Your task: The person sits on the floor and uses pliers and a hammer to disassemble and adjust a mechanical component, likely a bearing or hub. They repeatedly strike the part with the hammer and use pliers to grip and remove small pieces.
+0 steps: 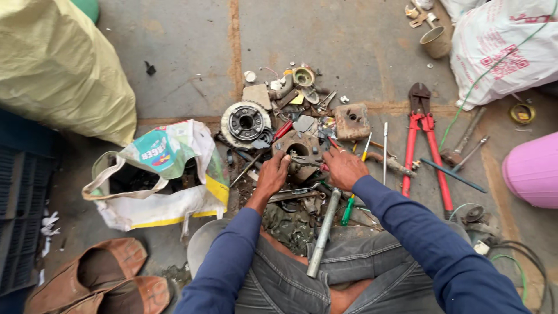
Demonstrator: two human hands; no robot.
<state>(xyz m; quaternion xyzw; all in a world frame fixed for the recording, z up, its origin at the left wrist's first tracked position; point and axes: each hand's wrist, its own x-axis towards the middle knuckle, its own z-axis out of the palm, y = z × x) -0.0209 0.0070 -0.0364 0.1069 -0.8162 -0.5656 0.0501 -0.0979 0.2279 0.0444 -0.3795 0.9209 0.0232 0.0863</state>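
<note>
Rusty metal housing (297, 152), a squat brown casting with a round bore in its top, sits on the concrete floor (174, 52) right in front of your knees, in the middle of the scrap pile, and you have both hands on it. Judging from how it lies, the work on it looks only partly done: the piece is in one lump, and a dark tool or bracket (305, 160) lies across its front face, though the picture is too small to tell which. Your left hand (273, 174) presses against the housing's left side, fingers curled onto it; your right hand (344, 167) reaches in from the right, fingers pinched on the end of that dark part. Around you, going from large to small: a yellowish sack (55, 64) at far left, a white sack (503, 46) at top right, an open printed bag (160, 174) beside your left arm, red bolt cutters (423, 145) well to the right, a toothed round sprocket disc (246, 122) just left of the housing, a second rusty block (352, 121) behind it, a grey pipe (323, 232) leaning over your lap, and a green-handled screwdriver (349, 210) near your right wrist.
</note>
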